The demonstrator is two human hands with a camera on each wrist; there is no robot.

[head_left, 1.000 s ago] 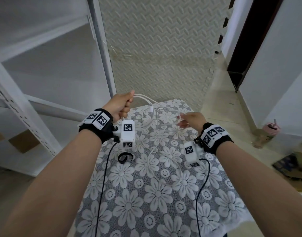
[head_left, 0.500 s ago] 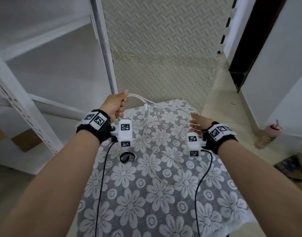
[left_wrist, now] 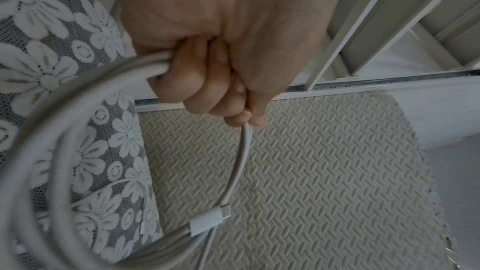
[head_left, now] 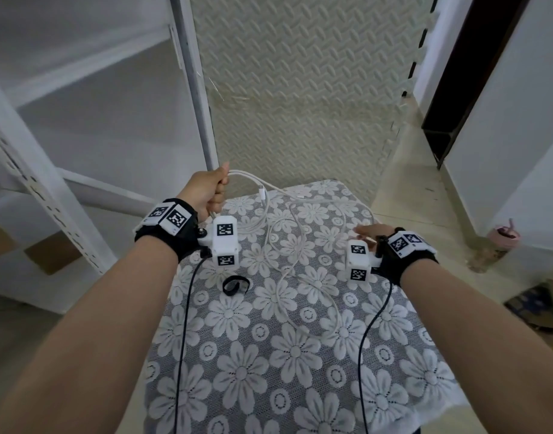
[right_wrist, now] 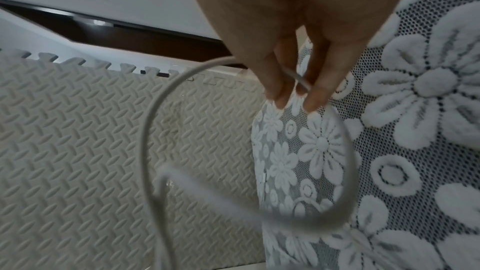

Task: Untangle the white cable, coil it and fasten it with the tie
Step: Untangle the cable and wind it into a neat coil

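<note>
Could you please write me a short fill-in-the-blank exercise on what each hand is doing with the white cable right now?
1. The gathered loops of the white cable are gripped in the ____ hand.
2. The right hand pinches a single strand of the ____.
3. The black tie lies on the flowered ____, untouched.

Missing words: left; cable; tablecloth

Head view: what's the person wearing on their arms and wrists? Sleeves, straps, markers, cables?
Bare forearms, no sleeves. Each wrist carries a black strap, left wrist band and right wrist band, topped with white tiles printed with black square fiducial codes. A white boxy camera housing, left and right, also coded, hangs from each, trailing a thin black cable.
</note>
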